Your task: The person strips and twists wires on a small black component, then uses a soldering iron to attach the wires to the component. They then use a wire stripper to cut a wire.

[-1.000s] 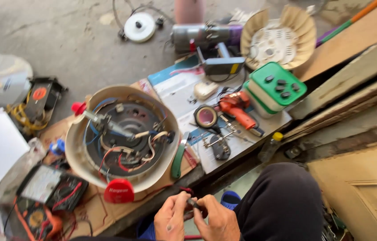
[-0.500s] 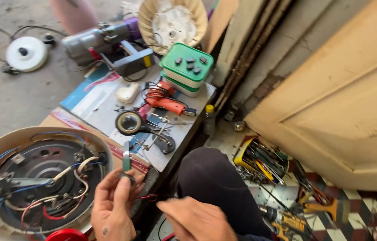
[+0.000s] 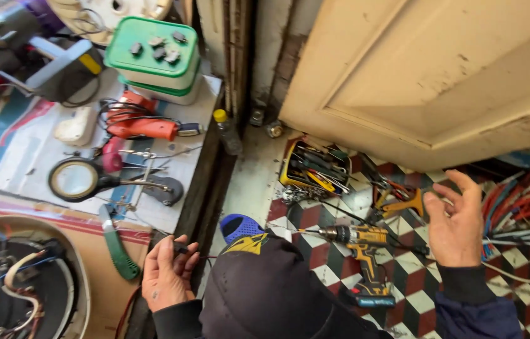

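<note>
While kneeling: checkered tile floor (image 3: 315, 216) at 3, cardboard bench (image 3: 99, 270) at 9.
L hand (image 3: 168, 273): pinching small dark part (image 3: 180, 249), 7 o'clock.
R hand (image 3: 456, 220): open, empty, above cordless drill (image 3: 362, 248).
Hidden: part mostly covered, can't ID.

The small dark part (image 3: 180, 250) pinched in the left hand (image 3: 168, 273) is too small to identify.

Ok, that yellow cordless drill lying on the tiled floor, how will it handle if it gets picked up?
The yellow cordless drill lies on its side on the checkered tile floor, so it probably will not roll. The battery block at the grip's base likely makes it bottom-heavy. It looks rigid; the bit in the chuck points towards the knee. The right hand hovers open nearby.
</note>
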